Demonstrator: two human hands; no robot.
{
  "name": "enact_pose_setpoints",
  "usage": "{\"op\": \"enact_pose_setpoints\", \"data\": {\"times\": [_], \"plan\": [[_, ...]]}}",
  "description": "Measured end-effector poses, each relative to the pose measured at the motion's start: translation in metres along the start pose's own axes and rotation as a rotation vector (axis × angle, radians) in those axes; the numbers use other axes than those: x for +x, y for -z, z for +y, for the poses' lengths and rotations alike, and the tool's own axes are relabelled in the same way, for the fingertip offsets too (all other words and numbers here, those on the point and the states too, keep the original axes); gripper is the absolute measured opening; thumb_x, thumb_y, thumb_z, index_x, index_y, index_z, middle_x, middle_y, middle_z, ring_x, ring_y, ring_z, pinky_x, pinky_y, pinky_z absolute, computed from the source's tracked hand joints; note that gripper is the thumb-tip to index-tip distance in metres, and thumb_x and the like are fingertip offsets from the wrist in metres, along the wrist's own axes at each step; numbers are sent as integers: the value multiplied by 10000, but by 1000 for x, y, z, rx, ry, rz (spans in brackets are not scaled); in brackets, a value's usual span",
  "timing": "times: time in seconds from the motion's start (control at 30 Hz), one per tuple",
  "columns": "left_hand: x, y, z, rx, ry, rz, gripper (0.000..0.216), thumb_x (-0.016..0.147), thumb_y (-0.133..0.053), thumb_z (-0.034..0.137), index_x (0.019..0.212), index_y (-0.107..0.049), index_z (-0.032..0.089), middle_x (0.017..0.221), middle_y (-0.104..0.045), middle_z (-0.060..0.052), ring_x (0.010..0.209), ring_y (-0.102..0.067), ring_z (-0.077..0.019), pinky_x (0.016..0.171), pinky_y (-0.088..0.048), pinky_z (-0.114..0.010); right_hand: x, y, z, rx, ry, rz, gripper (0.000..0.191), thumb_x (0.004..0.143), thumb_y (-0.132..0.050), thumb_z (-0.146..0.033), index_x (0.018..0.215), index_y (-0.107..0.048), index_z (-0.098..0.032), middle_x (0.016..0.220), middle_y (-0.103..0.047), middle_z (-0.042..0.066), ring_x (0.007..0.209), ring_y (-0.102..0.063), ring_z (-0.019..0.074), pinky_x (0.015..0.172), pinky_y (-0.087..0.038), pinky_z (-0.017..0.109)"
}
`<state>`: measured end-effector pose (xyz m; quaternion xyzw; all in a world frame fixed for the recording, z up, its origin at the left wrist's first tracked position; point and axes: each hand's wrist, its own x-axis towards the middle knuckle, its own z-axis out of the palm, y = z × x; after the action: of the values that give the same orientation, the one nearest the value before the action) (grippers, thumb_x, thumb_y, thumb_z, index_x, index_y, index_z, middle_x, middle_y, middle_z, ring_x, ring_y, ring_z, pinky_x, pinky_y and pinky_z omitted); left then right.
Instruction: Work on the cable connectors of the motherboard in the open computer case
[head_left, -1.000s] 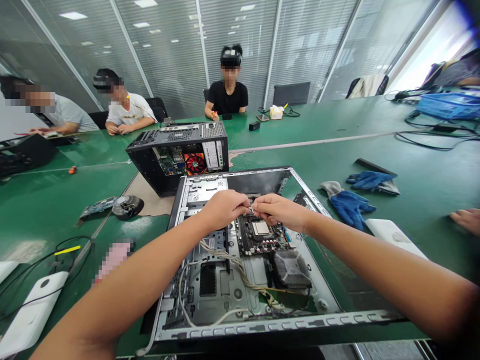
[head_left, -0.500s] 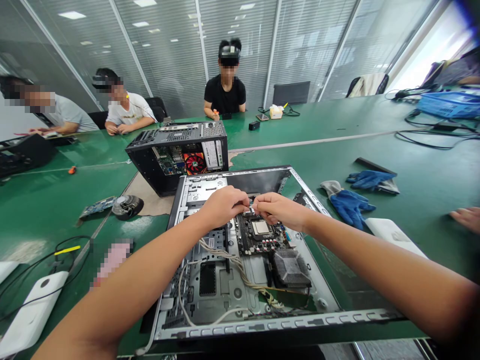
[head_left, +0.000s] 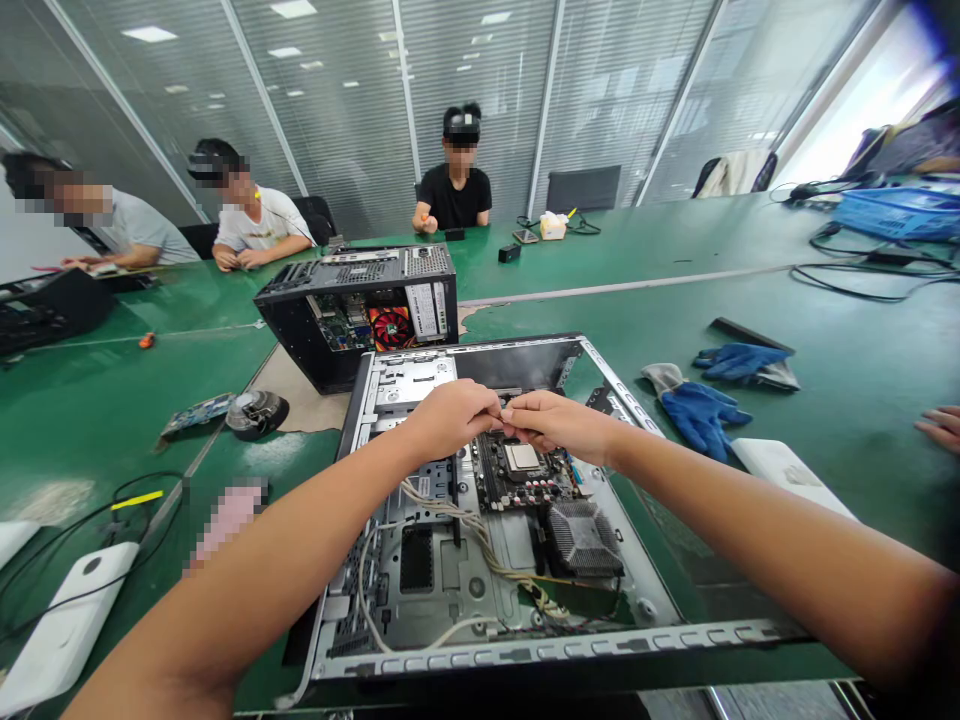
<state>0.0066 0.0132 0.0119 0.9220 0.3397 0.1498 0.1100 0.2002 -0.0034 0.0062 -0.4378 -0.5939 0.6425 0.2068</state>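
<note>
An opened computer case [head_left: 442, 640] lies on its side in front of me. Over its motherboard [head_left: 491, 485], my left hand [head_left: 454, 412] and my right hand [head_left: 551, 420] meet with their fingertips pinched together. Whatever lies between the fingers is too small or hidden to make out. Just below the hands, a square silver processor [head_left: 521, 457] sits uncovered in its socket. Nearer to me, a heatsink [head_left: 583, 538] rests inside the case, right of a bundle of pale cables [head_left: 480, 535].
A second, upright computer case [head_left: 289, 335] stands behind. Blue gloves [head_left: 701, 410] and a white device [head_left: 787, 470] lie to the right. At left are a round cooler [head_left: 256, 413], a circuit board [head_left: 196, 412] and a white power bank-like object [head_left: 71, 620]. Several people sit around the table [head_left: 600, 290].
My hands have come closer together, fingertips now touching, and sit slightly lower. The person opposite has shifted a hand, and the hand at the right edge has moved outward.
</note>
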Motion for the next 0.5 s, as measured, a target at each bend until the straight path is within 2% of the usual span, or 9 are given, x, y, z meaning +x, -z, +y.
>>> {"op": "enact_pose_setpoints", "data": {"times": [0.5], "plan": [[1,-1,-1,-29,-1,55,78,840,-567,220,836,-643,205,803,-659,-7,778,-550,-155,732,-403,-296,2,0,3,-74,94,92,79,702,-521,-204,627,-531,-180,499,-364,-55,466,-280,79,462,-185,247]]}}
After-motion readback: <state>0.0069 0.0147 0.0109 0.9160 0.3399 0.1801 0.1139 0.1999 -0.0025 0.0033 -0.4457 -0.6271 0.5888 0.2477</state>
